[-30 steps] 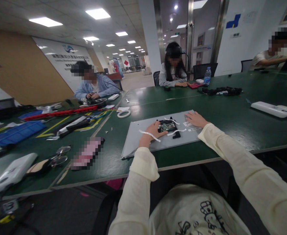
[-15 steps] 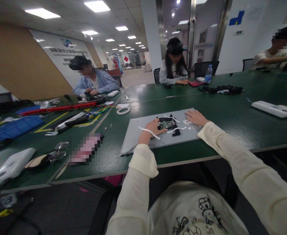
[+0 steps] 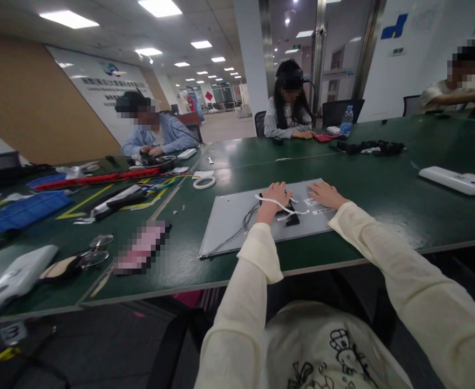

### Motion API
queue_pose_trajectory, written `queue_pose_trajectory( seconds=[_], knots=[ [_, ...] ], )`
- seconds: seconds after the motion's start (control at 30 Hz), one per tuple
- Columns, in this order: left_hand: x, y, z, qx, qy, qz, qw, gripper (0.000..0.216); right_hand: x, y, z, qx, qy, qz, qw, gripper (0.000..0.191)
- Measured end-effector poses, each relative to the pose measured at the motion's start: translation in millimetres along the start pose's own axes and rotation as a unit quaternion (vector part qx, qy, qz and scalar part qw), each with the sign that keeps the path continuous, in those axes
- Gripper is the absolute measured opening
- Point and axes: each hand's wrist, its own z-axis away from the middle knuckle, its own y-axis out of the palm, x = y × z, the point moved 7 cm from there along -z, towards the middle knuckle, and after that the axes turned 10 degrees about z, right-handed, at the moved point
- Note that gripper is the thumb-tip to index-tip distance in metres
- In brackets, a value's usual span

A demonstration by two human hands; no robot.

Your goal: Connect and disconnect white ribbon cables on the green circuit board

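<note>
A flat grey panel (image 3: pixel 225 208) lies on the green table in front of me. On it is a black frame (image 3: pixel 293 220), mostly hidden under my left hand (image 3: pixel 275 199). That hand rests palm down over the frame, its fingers stretched forward. A white strip (image 3: pixel 264 199) runs across its wrist, and another white strip (image 3: pixel 296 214) crosses the frame. Thin grey cables (image 3: pixel 241 228) trail over the panel to the left. My right hand (image 3: pixel 325 195) lies flat near the panel's right end, fingers spread, beside some white labels (image 3: pixel 320 210).
To the left are a pink phone-shaped thing (image 3: pixel 142 248), glasses (image 3: pixel 97 251), a white device (image 3: pixel 19 278), a blue tray (image 3: pixel 25 210) and a white tape roll (image 3: pixel 204 182). Another white device (image 3: pixel 454 180) lies right. Several people sit around the table; a bottle (image 3: pixel 346 121) stands at the back.
My left hand has moved right, from the frame's left side to on top of it, covering the green circuit board. The cables on the left now show. My right hand has stayed nearly still.
</note>
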Motion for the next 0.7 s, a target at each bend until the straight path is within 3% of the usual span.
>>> queue_pose_trajectory(
  seconds=[0.13,0.33,0.43,0.57,0.7],
  knots=[
    [7,7,-5,-0.025,-0.026,0.016,0.999,0.048,3,-4,1,0.009,0.006,-0.001,1.0,0.055],
    [10,10,-3,-0.035,-0.012,0.019,0.999,0.046,5,-10,4,0.008,0.001,-0.025,1.0,0.054],
    [9,11,-3,-0.035,-0.012,0.013,0.999,0.043,11,-22,9,-0.025,-0.001,-0.031,0.999,0.052],
    [7,11,-2,-0.063,-0.006,-0.01,0.998,0.042,44,-54,20,-0.124,-0.101,-0.067,0.985,0.048],
    [9,13,-3,-0.057,-0.029,-0.027,0.998,0.047,83,-72,34,-0.138,-0.222,-0.125,0.957,0.043]
  ],
)
